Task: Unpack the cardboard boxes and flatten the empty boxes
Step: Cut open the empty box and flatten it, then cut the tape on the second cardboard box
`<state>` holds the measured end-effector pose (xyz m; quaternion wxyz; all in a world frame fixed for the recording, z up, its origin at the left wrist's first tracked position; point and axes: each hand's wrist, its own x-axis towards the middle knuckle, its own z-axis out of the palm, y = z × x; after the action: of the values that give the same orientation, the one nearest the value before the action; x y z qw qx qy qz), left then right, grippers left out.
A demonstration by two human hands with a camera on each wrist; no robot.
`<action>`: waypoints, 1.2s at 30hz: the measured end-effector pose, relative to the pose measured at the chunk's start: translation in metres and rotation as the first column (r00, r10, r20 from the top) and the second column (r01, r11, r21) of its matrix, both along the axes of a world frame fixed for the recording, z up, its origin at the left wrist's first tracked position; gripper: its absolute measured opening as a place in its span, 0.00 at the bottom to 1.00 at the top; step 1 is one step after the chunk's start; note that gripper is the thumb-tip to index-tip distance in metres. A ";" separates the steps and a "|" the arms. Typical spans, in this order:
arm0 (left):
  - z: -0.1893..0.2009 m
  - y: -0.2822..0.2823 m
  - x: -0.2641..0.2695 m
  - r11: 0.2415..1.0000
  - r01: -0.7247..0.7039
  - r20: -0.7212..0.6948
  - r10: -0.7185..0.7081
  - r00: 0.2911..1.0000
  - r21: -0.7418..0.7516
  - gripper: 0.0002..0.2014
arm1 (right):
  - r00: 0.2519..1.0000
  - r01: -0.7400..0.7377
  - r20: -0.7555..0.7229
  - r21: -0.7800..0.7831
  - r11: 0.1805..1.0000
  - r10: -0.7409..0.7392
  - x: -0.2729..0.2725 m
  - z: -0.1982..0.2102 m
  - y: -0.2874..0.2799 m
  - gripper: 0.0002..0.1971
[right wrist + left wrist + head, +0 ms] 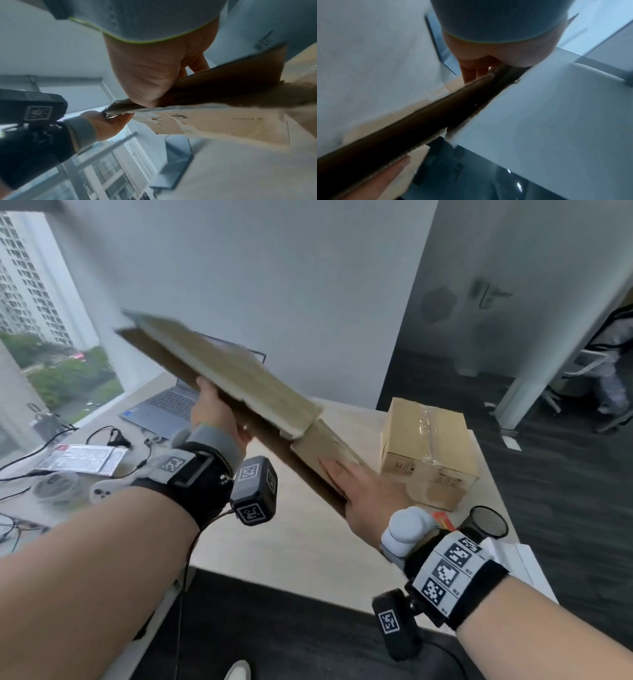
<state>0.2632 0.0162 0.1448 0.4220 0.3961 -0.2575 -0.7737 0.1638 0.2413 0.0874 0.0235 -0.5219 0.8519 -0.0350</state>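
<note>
A flattened cardboard box (pixel 239 381) is held in the air above the desk, tilted down to the right and blurred. My left hand (pixel 214 412) grips its long near edge about halfway along; in the left wrist view the left hand (pixel 481 58) has fingers on one face and the palm on the other of the box (pixel 402 132). My right hand (pixel 370 494) holds the lower end, fingers flat on the top face, the edge deep in the thumb web. A sealed, taped cardboard box (pixel 428 453) stands on the desk (pixel 308 542) beyond the right hand.
An open laptop (pixel 171 405) sits at the back left, with cables (pixel 102 436), a printed sheet (pixel 82 457), a tape roll (pixel 54 484) and a white controller (pixel 99 491) to the left. A black cup (pixel 486 522) and white papers (pixel 513 556) lie at the right edge.
</note>
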 end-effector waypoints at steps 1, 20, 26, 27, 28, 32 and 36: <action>-0.019 -0.001 0.007 0.999 0.018 0.050 -0.020 0.999 0.049 0.24 | 1.000 -0.020 0.020 0.079 0.997 0.018 -0.002 -0.015 -0.002 0.45; -0.270 -0.088 0.097 0.744 0.617 0.962 -0.261 -0.084 0.256 0.26 | 0.796 0.075 0.500 0.478 0.875 -0.341 -0.002 -0.200 -0.007 0.24; -0.278 -0.113 0.060 0.563 0.791 0.970 -0.112 -0.216 0.241 0.27 | 0.604 0.527 0.439 0.405 0.747 -0.665 -0.034 -0.211 0.011 0.21; -0.283 -0.124 0.046 0.490 0.825 0.959 -0.119 -0.258 0.283 0.30 | 0.556 0.585 0.424 0.411 0.699 -0.715 -0.040 -0.214 0.014 0.23; -0.282 -0.125 0.040 0.413 0.854 0.948 -0.097 -0.304 0.317 0.33 | 0.528 0.612 0.413 0.421 0.669 -0.742 -0.043 -0.215 0.017 0.25; -0.277 -0.116 0.021 0.155 0.915 0.914 0.111 -0.391 0.373 0.45 | 0.600 0.566 0.360 0.440 0.697 -0.715 -0.042 -0.217 0.015 0.27; -0.289 -0.106 -0.016 -0.105 0.933 0.934 0.141 -0.329 0.344 0.50 | 0.596 0.510 0.367 0.514 0.690 -0.714 -0.041 -0.216 -0.010 0.25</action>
<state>0.2469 -0.0899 -0.1441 -0.2655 0.2344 -0.9213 -0.1609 0.1229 0.2318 -0.1283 0.3430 -0.1447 0.9276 -0.0321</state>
